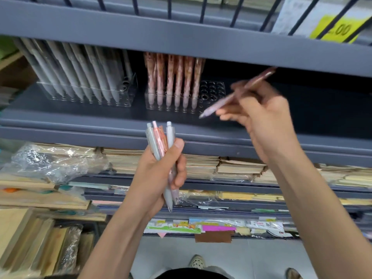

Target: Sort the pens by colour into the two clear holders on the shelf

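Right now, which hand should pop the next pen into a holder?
Right. The right hand pinches one pink pen, tip near the empty holes of the pink-pen holder. The left hand is lower, full of mixed pens.

Shelf (100, 133): slate grey-blue. Left holder (129, 85): clear, its grey pens (80, 77) plain and pale. Right holder (213, 91): clear, its pink pens (173, 81) mottled with a red-brown print up top. Single pen (221, 104) in the right hand (261, 117): lilac-pink tip, brownish print, blurred. Bundle (161, 141) in the left hand (159, 178): plain grey mixed with printed pink. Price label (338, 29): yellow.
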The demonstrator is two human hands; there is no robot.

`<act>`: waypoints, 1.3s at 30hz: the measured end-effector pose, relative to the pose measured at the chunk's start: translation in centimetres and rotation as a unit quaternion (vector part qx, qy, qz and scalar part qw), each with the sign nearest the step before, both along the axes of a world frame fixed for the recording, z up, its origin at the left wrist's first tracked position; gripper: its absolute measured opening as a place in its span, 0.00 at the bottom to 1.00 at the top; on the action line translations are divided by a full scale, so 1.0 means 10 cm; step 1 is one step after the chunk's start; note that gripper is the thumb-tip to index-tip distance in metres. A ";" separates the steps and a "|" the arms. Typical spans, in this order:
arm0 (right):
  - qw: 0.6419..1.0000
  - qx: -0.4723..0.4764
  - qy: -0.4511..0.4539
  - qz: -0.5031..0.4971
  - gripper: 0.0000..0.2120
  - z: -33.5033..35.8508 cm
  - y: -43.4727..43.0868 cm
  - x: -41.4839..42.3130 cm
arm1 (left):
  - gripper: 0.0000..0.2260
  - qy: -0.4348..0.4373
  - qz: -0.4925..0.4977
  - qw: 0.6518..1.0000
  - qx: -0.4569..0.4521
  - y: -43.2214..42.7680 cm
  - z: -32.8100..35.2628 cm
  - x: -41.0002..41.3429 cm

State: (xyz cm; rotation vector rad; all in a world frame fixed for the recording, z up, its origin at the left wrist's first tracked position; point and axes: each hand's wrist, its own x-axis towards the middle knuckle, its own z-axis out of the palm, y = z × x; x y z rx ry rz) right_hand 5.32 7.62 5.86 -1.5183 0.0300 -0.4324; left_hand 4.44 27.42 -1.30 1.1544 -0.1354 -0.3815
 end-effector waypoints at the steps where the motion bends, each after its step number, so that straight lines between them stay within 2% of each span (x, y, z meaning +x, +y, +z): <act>1: 0.999 -0.008 -0.022 -0.030 0.02 0.03 -0.05 0.08 | 0.14 -0.001 0.005 1.000 0.002 -0.02 0.01 0.00; 5: 0.991 -0.082 -0.043 -0.095 0.12 0.07 -0.15 0.42 | 0.15 -0.010 0.014 1.000 0.003 -0.06 0.01 -0.01; 8: 0.971 -0.194 -0.035 -0.133 0.21 0.04 -0.14 0.64 | 0.15 -0.026 0.004 1.000 0.007 -0.03 -0.01 -0.03; 12: 0.919 -0.365 -0.019 -0.148 0.16 0.01 -0.08 0.81 | 0.11 -0.002 0.060 0.998 -0.007 0.02 -0.02 -0.02; 15: 0.877 -0.457 -0.012 -0.145 0.08 -0.02 -0.10 0.95 | 0.15 0.019 0.091 0.996 0.001 0.08 -0.04 0.01; 18: 0.852 -0.507 0.005 -0.127 0.10 -0.04 -0.10 1.04 | 0.17 0.028 0.099 0.995 0.013 0.15 -0.05 0.03; 25: 0.841 -0.529 0.014 -0.117 0.14 -0.03 -0.07 1.09 | 0.16 0.032 0.101 0.993 0.042 0.28 -0.07 0.11; 31: 0.862 -0.491 0.052 -0.112 0.12 -0.05 -0.03 1.03 | 0.13 0.040 0.082 0.995 0.038 0.39 -0.04 0.17; 33: 0.878 -0.454 0.065 -0.133 0.09 -0.03 -0.02 0.95 | 0.12 0.040 0.067 0.996 0.033 0.42 -0.04 0.19; 35: 0.893 -0.401 0.065 -0.196 0.09 -0.03 -0.01 0.85 | 0.14 0.035 0.056 0.998 0.025 0.43 -0.05 0.21; 37: 0.917 -0.321 0.018 -0.235 0.09 -0.03 0.07 0.68 | 0.13 0.015 0.039 0.999 0.022 0.42 -0.05 0.21; 39: 0.942 -0.260 -0.028 -0.210 0.07 -0.06 0.17 0.45 | 0.13 -0.018 0.022 0.999 0.037 0.39 -0.05 0.21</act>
